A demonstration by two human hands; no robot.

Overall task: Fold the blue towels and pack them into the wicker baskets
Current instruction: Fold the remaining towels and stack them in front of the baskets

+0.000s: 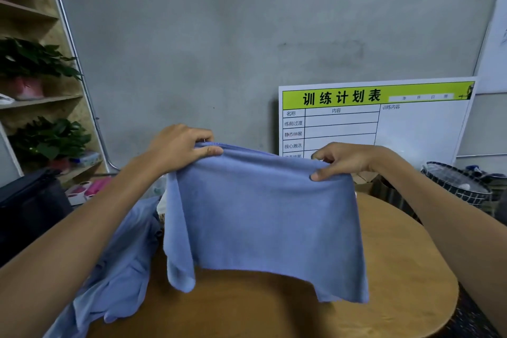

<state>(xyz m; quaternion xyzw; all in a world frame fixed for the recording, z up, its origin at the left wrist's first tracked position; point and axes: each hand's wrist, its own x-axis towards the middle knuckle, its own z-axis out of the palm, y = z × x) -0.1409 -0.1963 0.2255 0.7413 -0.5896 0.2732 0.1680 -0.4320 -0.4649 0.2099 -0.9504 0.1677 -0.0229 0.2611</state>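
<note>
Towel (263, 217) is held up over the tabletop (397, 269), hanging toward six o'clock from its top edge, which runs nine to three. Each top corner is pinched shut: left hand (181, 145) at ten o'clock, right hand (345, 159) at two. Neither grip is nearer. A fold would likely bring the corners together. More towels (118, 269) lie heaped at eight o'clock; no basket is clearly seen.

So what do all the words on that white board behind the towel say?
All text is on the whiteboard leaning on the wall:
"训练计划表" on its green banner
"名称"
"内容"
"练前过渡"
"静态伸展"
"核心激活"
"训练内容"
The date marks at the banner's right are too blurred to read.
The lowest row is cut off by the right hand.
</note>
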